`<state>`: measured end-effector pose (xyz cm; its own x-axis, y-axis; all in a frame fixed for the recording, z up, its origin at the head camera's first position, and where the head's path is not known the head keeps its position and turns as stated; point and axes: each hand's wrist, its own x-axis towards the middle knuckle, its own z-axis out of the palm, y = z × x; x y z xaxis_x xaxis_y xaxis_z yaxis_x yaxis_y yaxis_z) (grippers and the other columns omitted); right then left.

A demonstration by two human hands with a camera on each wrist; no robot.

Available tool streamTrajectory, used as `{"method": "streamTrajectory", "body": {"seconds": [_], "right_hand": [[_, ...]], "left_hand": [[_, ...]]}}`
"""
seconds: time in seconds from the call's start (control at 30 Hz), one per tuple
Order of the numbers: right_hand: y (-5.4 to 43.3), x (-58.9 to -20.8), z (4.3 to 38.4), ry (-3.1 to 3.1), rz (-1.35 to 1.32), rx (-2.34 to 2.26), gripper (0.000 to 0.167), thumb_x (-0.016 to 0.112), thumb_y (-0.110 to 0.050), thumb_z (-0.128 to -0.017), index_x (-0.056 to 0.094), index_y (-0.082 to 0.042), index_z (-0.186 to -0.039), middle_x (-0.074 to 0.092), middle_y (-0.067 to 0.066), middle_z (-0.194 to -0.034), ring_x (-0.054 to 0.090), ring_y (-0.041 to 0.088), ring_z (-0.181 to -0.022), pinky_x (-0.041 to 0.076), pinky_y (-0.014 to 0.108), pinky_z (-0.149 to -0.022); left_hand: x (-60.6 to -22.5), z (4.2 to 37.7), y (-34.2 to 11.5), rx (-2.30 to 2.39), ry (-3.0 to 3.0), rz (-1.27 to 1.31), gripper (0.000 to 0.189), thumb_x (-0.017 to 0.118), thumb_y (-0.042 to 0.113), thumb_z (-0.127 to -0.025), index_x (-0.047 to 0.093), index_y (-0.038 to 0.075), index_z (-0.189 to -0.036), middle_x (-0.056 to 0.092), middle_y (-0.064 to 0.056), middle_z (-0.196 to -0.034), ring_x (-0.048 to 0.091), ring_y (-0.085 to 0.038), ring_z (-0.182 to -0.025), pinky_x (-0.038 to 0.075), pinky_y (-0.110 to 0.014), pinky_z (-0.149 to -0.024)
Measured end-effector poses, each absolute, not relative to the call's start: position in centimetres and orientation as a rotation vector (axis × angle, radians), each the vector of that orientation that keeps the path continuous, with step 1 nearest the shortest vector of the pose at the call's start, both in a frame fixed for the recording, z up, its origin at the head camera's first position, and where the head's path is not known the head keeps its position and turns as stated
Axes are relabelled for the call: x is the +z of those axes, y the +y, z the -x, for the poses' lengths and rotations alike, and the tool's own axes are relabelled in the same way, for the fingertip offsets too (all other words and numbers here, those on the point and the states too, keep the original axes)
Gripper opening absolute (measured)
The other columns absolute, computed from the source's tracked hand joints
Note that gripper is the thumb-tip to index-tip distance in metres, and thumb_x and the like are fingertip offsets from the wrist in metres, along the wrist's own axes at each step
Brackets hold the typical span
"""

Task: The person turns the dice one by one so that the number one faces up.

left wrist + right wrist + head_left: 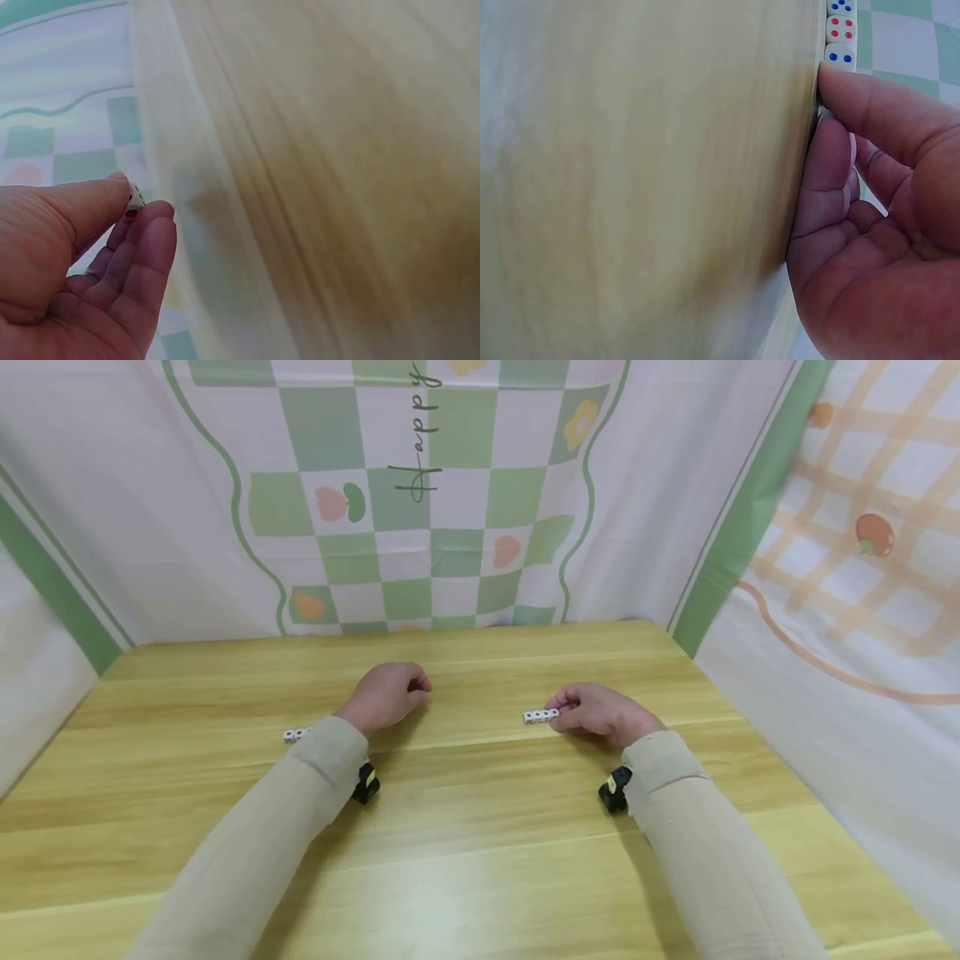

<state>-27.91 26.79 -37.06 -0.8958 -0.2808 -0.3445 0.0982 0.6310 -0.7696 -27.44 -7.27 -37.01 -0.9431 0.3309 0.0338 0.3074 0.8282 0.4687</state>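
Note:
My left hand [386,693] pinches a small white die [136,198] between thumb and fingertips, held above the table. In the head view that die is hidden behind the fingers. My right hand [596,708] is low at the right end of a short row of white dice [538,716], thumb and forefinger closed about its end. In the right wrist view, dice [841,30] with blue and red pips stand in line beyond the thumb, which hides the end of the row. More white dice [296,735] lie on the left, partly covered by the left sleeve.
The wood-grain table [450,827] stretches under both arms. A white and green checked cloth [390,435] hangs behind its far edge, and a patterned cloth [847,610] hangs along the right side. Each wrist wears a small black camera [366,783].

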Motion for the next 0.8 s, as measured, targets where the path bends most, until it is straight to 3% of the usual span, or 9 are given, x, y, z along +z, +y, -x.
{"method": "streamTrajectory", "body": {"seconds": [0.27, 0.8], "right_hand": [[26.8, -37.1, 27.9, 2.429, 0.177, -1.164, 0.034, 0.073, -0.004, -0.094, 0.063, 0.005, -0.125, 0.062, 0.004, -0.102, 0.052, 0.015, -0.087, 0.046, 0.025, -0.076], [27.0, -37.3, 28.1, 2.463, 0.200, -1.114, 0.033, 0.074, -0.007, -0.093, 0.065, 0.003, -0.123, 0.064, 0.004, -0.102, 0.054, 0.015, -0.086, 0.046, 0.026, -0.075]], "left_hand": [[-36.5, 26.2, -7.2, 0.811, 2.933, -0.551, 0.019, 0.065, 0.016, -0.104, 0.074, 0.006, -0.117, 0.074, -0.007, -0.116, 0.067, -0.024, -0.110, 0.053, -0.042, -0.100], [-37.2, 24.6, -7.8, 0.878, 2.897, -0.560, 0.020, 0.068, 0.015, -0.102, 0.074, 0.006, -0.119, 0.074, -0.006, -0.116, 0.067, -0.021, -0.108, 0.054, -0.041, -0.097]]}}
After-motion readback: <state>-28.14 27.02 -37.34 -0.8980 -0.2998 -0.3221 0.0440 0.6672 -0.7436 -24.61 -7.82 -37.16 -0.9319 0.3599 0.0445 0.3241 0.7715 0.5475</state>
